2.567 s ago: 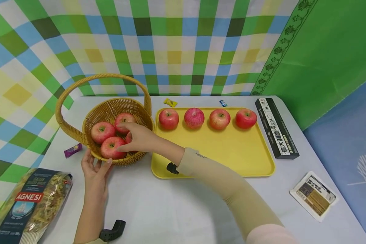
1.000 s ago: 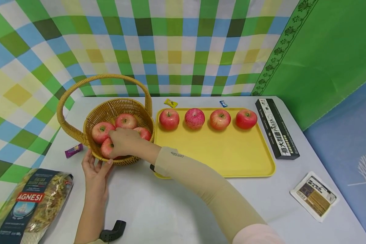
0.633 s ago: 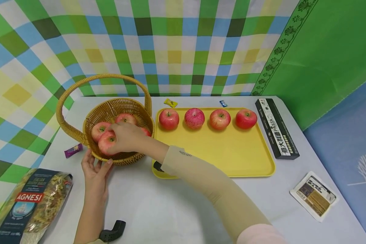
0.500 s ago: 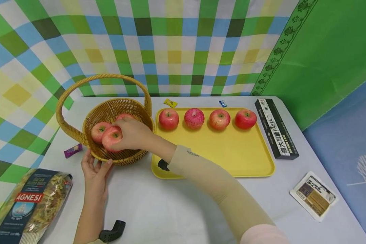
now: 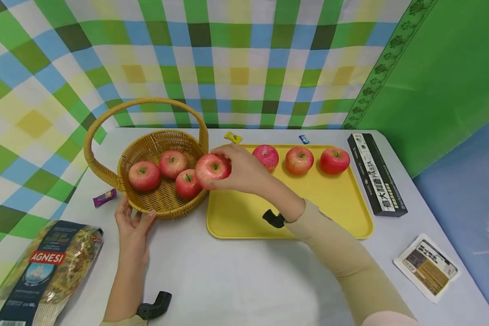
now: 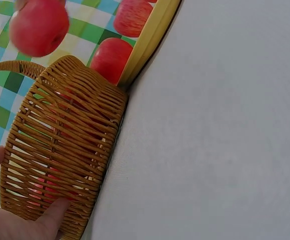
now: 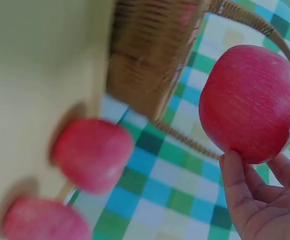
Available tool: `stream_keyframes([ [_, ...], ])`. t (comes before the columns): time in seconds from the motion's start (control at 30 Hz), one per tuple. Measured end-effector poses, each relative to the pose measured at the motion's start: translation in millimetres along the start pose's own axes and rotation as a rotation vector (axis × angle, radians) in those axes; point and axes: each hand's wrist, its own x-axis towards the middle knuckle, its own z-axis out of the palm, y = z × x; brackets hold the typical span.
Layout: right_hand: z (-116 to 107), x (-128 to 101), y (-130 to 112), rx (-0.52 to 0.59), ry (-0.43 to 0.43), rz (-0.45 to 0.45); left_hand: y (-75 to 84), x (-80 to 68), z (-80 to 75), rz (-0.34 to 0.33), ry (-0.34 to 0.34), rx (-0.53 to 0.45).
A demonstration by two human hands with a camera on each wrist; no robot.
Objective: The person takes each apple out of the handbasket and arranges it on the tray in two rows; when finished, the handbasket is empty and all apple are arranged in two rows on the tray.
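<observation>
My right hand (image 5: 244, 170) grips a red apple (image 5: 213, 170) by its sides, raised over the basket's right rim and the tray's left edge. The same held apple (image 7: 252, 102) fills much of the right wrist view. Three more apples, one of them a red apple (image 5: 144, 175), lie inside the wicker basket (image 5: 167, 208). My left hand (image 5: 133, 226) holds the basket's front left side, its thumb at the rim and fingers against the woven wall. On the yellow tray (image 5: 244, 222) stands a row of apples; the leftmost apple (image 6: 112, 59) is hidden in the head view behind the right hand.
The basket's tall handle (image 5: 144, 103) arches over its back. Right of the tray lies a black pasta box (image 5: 376, 174), with a white packet (image 5: 428, 267) nearer the front. A pasta bag (image 5: 49, 271) lies front left, near a purple candy (image 5: 104, 198).
My right hand has lifted the apple from the front of the basket and carried it up and right. The left hand stays on the basket. The head view has shifted slightly.
</observation>
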Motion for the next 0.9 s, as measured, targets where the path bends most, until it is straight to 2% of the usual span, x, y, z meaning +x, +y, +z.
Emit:
stream_keyframes([
  [0.13,-2,-18,23,-0.008,-0.018,0.028,-0.4,1.7,1.2,0.000,-0.004,0.002],
  [0.33,17,-31,46,-0.054,-0.107,0.037,0.6,2.3,1.3,0.001,-0.001,-0.008],
  [0.57,30,-32,56,-0.068,-0.141,0.034,0.7,1.6,2.9,0.008,-0.004,-0.011],
  [0.9,41,-25,62,-0.091,-0.131,-0.001,1.6,1.0,2.1,0.007,0.000,0.001],
])
